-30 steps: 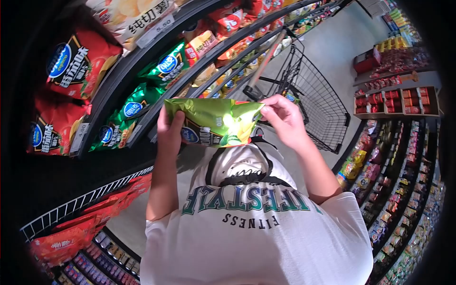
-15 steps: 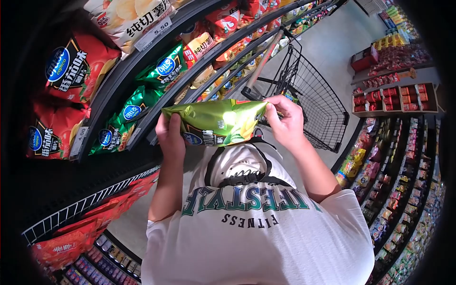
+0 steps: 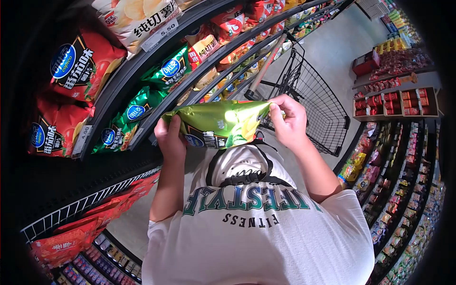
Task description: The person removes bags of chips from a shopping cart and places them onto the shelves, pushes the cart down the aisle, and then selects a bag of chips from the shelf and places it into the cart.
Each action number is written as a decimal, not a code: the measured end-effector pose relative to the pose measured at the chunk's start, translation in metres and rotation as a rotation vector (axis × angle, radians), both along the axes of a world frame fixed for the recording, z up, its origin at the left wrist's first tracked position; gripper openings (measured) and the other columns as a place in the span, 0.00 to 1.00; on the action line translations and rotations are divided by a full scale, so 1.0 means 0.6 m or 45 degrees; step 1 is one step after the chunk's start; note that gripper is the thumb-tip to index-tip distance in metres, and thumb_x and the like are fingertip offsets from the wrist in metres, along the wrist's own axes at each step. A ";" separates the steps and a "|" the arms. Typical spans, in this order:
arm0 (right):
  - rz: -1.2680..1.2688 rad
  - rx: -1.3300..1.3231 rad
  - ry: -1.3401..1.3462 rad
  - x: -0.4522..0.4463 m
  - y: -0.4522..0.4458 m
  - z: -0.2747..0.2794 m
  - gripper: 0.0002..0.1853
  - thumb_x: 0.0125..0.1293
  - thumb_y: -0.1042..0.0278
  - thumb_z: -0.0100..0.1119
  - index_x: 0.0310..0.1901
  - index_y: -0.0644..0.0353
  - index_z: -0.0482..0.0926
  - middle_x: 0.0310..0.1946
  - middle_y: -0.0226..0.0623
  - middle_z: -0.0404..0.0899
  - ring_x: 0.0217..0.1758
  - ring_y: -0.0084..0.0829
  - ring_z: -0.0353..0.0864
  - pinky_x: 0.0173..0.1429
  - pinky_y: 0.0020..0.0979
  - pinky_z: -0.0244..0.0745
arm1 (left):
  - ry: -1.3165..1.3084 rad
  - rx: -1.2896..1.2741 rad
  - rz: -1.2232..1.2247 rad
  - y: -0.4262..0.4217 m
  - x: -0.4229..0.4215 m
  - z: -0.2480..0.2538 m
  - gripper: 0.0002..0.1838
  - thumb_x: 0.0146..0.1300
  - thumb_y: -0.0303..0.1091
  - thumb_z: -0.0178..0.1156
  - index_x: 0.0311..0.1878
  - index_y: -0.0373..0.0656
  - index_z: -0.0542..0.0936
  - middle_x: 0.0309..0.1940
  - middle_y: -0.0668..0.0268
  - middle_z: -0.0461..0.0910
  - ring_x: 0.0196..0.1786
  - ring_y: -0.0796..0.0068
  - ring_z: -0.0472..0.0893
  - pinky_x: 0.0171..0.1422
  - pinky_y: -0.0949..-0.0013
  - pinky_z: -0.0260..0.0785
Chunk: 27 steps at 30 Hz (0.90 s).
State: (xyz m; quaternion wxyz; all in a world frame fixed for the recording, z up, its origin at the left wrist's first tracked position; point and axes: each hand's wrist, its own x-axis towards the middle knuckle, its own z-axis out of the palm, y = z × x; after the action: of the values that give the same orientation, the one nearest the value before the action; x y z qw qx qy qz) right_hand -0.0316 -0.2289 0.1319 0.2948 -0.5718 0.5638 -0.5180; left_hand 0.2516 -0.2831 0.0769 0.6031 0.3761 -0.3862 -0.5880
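A shiny green bag of chips (image 3: 216, 121) is stretched between my two hands in front of my chest. My left hand (image 3: 171, 137) grips its left end, thumb on the near face. At the other end, my right hand (image 3: 289, 119) pinches the upper right corner between thumb and fingers. The bag lies roughly level, with a yellow-and-green picture and dark lettering on the side toward me. Both hands are apart from the shelf, the left one being nearer to the dark green chip bags (image 3: 137, 111) there.
A black wire shopping cart (image 3: 316, 114) stands beyond my right hand. Shelves at left hold red chip bags (image 3: 78, 66) and a white chip bag (image 3: 142, 21). A wire rack with red packages (image 3: 66, 242) is at lower left. More stocked shelves (image 3: 399, 190) curve along the right.
The view has shifted slightly, so the shelf and cart appear a little further right and lower. Both hands keep hold of the chip bag, its right end slightly more covered by my right hand.
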 end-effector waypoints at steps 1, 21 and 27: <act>-0.008 0.010 -0.031 -0.002 0.001 -0.002 0.06 0.69 0.75 0.57 0.37 0.69 0.80 0.29 0.35 0.83 0.33 0.19 0.81 0.40 0.24 0.77 | 0.021 0.008 0.001 0.000 0.000 0.001 0.17 0.71 0.34 0.59 0.56 0.32 0.74 0.48 0.61 0.80 0.48 0.72 0.81 0.55 0.67 0.72; 0.150 0.105 -0.189 -0.030 0.008 -0.011 0.04 0.70 0.75 0.55 0.43 0.65 0.77 0.40 0.33 0.81 0.44 0.21 0.78 0.50 0.26 0.74 | -0.002 0.118 -0.010 0.014 -0.005 0.006 0.10 0.71 0.32 0.58 0.48 0.35 0.78 0.42 0.61 0.82 0.45 0.71 0.82 0.51 0.68 0.73; 0.447 -0.144 0.723 -0.002 -0.009 0.117 0.30 0.58 0.53 0.69 0.58 0.64 0.76 0.55 0.49 0.79 0.61 0.46 0.77 0.66 0.42 0.69 | -0.270 -0.103 0.011 0.018 -0.028 0.005 0.09 0.70 0.33 0.58 0.45 0.36 0.78 0.40 0.65 0.82 0.40 0.76 0.80 0.46 0.71 0.72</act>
State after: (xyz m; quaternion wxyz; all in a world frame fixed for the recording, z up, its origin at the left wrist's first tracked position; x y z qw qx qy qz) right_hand -0.0330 -0.2340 0.2022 0.1785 -0.7971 0.4867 -0.3098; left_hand 0.2351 -0.2723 0.0798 0.5760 0.4132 -0.4696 -0.5263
